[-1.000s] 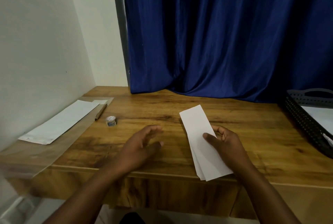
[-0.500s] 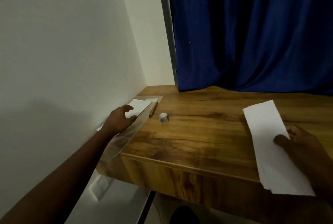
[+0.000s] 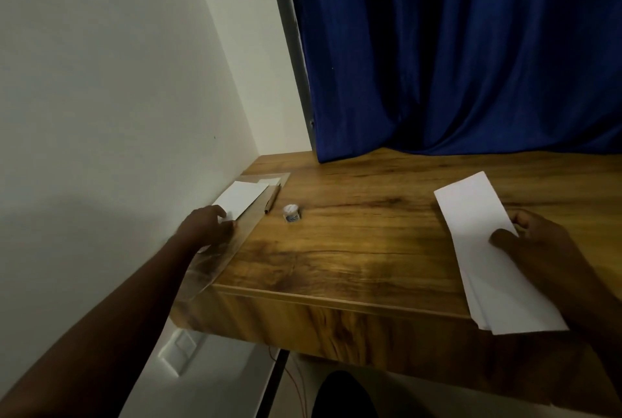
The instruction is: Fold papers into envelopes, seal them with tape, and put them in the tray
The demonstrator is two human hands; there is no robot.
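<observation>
A long folded white paper point(image 3: 484, 242) lies over the table's front edge at the right. My right hand point(image 3: 538, 249) holds it, thumb on top and fingers under its right side. At the table's left edge, against the wall, a white envelope point(image 3: 242, 197) lies on a clear plastic sheet point(image 3: 232, 251). My left hand point(image 3: 207, 227) is stretched out to the envelope's near end, with curled fingers and thumb pinching it. A small white tape roll point(image 3: 291, 213) stands to the right of the envelope. The tray is out of view.
A brown pen point(image 3: 272, 199) lies between the envelope and the tape roll. The wooden table point(image 3: 363, 242) meets a white wall on the left. A blue curtain point(image 3: 454, 47) hangs behind it. A white ledge and a thin red wire show below the table.
My view swung left, so the tray left the frame. My left hand moved from the table's middle to the envelope by the wall. My right hand kept hold of the folded paper.
</observation>
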